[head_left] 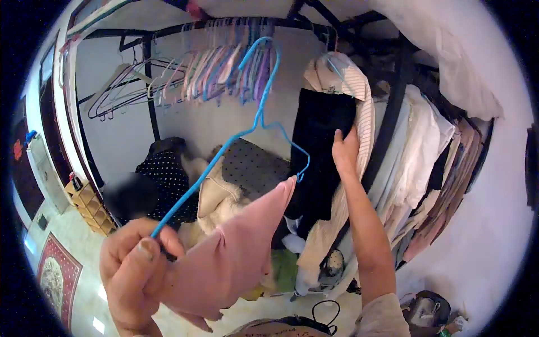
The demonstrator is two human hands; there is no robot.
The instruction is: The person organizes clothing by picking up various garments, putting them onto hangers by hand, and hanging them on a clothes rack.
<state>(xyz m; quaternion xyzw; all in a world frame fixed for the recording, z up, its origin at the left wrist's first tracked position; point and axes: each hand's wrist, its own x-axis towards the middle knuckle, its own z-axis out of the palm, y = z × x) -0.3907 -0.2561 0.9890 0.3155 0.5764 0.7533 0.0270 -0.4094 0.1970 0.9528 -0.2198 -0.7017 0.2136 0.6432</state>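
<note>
My left hand [137, 269] is closed around one corner of a blue wire hanger [208, 171], with a pink garment [233, 247] gathered at the same grip. The garment's other end hangs from the hanger's far corner hook, and the hanger's top hook points up. Farther off, my right hand [345, 151] is at the edge of a black garment [320, 151] hanging on the rack. Its thumb lies against the black cloth; the other fingers are partly hidden. Right beside it hangs a cream striped shirt [362, 92].
A dark metal rack [174, 27] carries several coloured hangers [224, 67] and, at left, wire hangers [126, 84]. Light clothes [415, 146] hang at right. Below lie a polka-dot garment [163, 174] and a grey dotted cloth [255, 165]. A wooden shelf [90, 205] stands at left.
</note>
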